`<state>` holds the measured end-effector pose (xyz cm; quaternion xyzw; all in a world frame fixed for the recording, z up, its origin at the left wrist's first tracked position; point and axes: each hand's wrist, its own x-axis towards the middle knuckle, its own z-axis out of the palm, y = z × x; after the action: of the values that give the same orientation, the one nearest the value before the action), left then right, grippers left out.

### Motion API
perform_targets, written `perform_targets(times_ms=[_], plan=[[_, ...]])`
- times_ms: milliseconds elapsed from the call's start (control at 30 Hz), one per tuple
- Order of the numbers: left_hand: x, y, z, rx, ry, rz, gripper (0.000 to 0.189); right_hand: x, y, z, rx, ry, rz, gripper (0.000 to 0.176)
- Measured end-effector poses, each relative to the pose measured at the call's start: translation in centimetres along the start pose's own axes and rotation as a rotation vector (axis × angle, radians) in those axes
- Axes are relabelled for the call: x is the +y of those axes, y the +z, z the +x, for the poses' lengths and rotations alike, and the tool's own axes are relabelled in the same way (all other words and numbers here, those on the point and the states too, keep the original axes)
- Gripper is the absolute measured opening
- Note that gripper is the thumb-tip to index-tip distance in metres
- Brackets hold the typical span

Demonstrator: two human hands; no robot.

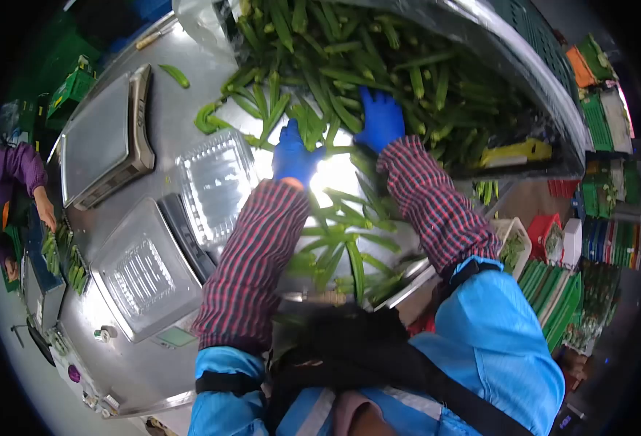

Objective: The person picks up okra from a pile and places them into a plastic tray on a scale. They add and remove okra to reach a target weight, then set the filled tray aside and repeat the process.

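Note:
Long green pods, like okra (342,62), are heaped in and spill out of a clear plastic bag at the top. At the heap's lower edge is my right hand (381,120), in a blue glove, touching the pods; whether it grips any is hidden. My left hand (295,154), also blue-gloved, has its fingers apart over the metal table beside some pods. More loose pods (353,251) lie between my forearms, near the table's front edge. A clear plastic tray (217,187) stands just left of my left hand.
Two scales (102,142) stand on the metal table (164,112) at the left, the nearer one carrying a clear tray (146,272). At the far left a person in purple (26,171) reaches toward green vegetables. Crates (549,291) and a white bin are at the right.

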<state>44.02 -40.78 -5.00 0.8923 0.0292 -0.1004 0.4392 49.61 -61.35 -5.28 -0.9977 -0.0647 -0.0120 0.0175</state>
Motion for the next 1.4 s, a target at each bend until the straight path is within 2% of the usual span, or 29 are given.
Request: perform_targets(times_ms=[33,100,167,200,233,300,333,367,433,467,500,567,600,633,700,767,867,900,967,1033,1100,1133,1167,1233,1267,1300,1367,1400], plan=[[0.6,0.6,1.8,-0.004,-0.127,0.08,0.099,-0.3,-0.6,0.5,0.027,-0.012,-0.005,0.113],[1.3,2.2,3.8,0.085,-0.227,0.314,0.123,-1.0,-1.4,0.5,-0.199,0.063,0.023,0.111],[2.8,2.2,4.8,-0.086,-0.271,0.415,0.125,-1.0,-0.5,-0.7,-0.167,0.048,0.393,0.11],[3.7,1.7,4.5,-0.102,-0.244,0.428,0.126,-1.0,1.1,-1.3,-0.153,0.028,0.55,0.113],[3.3,2.0,4.9,-0.103,-0.24,0.431,0.126,-1.5,1.1,-1.5,-0.15,0.031,0.551,0.113],[1.1,3.0,5.0,0.021,-0.153,0.352,0.134,-3.2,1.7,-2.4,-0.175,0.146,0.438,0.116],[-0.5,4.3,5.2,0.093,-0.152,0.316,0.129,-3.6,2.4,-2.4,-0.068,0.123,0.576,0.115],[-2.3,5.4,5.4,0.069,-0.168,0.323,0.129,-3.6,2.9,-2.8,-0.093,0.137,0.583,0.115],[-4.7,6.5,5.3,0.112,-0.112,-0.39,0.119,-3.9,2.7,-3.1,-0.215,0.154,0.691,0.111],[-4.6,7.1,4.3,0.135,-0.147,-0.735,0.104,-4.0,2.8,-3.1,-0.247,0.163,0.759,0.105],[-4.3,6.6,3.4,0.134,-0.16,-0.729,0.104,-3.8,2.8,-3.1,-0.26,0.166,0.765,0.105],[-3.7,5.5,1.9,-0.046,-0.067,-1.004,0.093,-3.1,2.0,-3.0,-0.428,0.075,0.958,0.104],[-2.9,4.8,0.9,-0.084,-0.134,-1.031,0.085,-2.8,1.8,-2.9,-0.46,-0.001,1.033,0.095],[-2.7,4.3,0.3,-0.085,-0.142,-1.026,0.085,-2.8,1.8,-2.9,-0.466,0.002,1.039,0.095],[-1.8,3.3,-0.5,-0.183,-0.107,-1.104,0.085,-2.7,1.5,-2.8,-0.62,-0.025,1.414,0.091],[-0.7,2.0,-1.2,-0.2,-0.075,-1.068,0.085,-3.5,-1.2,-3.5,-0.616,0.015,1.511,0.089],[0.7,0.2,-2.6,-0.213,0.129,-1.183,0.091,-3.9,-2.1,-3.9,-0.485,-0.126,1.599,0.094],[0.9,-0.2,-2.6,-0.211,0.127,-1.18,0.091,-4.1,-2.7,-4.0,-0.487,-0.128,1.601,0.094],[1.1,-0.8,-2.6,-0.169,0.349,-1.117,0.094,-4.4,-4.0,-4.4,-0.373,-0.187,1.591,0.099],[1.3,-1.1,-2.9,-0.13,0.373,-1.06,0.1,-4.2,-4.0,-4.7,-0.352,-0.248,1.513,0.1],[1.7,-1.0,-3.1,-0.113,0.451,-1.186,0.109,-4.1,-3.1,-4.8,-0.329,-0.31,1.432,0.102],[0.8,-0.4,-3.1,-0.143,0.349,-1.258,0.117,-4.2,-2.1,-5.0,-0.304,-0.31,1.441,0.101],[-0.1,0.3,-3.1,-0.144,0.347,-1.26,0.117,-4.0,-1.2,-5.2,-0.279,-0.307,1.45,0.1],[-0.5,0.9,-3.2,-0.178,0.267,-1.064,0.116,-4.4,-0.4,-5.5,-0.32,-0.308,1.546,0.098],[-0.7,1.4,-3.0,-0.18,0.4,-1.016,0.109,-4.3,0.5,-5.8,-0.331,-0.251,1.58,0.097],[-1.0,1.9,-3.1,-0.182,0.387,-1.021,0.109,-4.5,0.9,-6.3,-0.345,-0.191,1.615,0.096],[-1.5,2.7,-3.2,-0.049,0.503,-0.696,0.107,-4.7,1.5,-6.7,-0.29,-0.201,1.622,0.096],[-1.1,2.5,-3.7,-0.019,0.484,-0.691,0.107,-5.0,1.3,-6.8,-0.262,-0.206,1.634,0.096]])
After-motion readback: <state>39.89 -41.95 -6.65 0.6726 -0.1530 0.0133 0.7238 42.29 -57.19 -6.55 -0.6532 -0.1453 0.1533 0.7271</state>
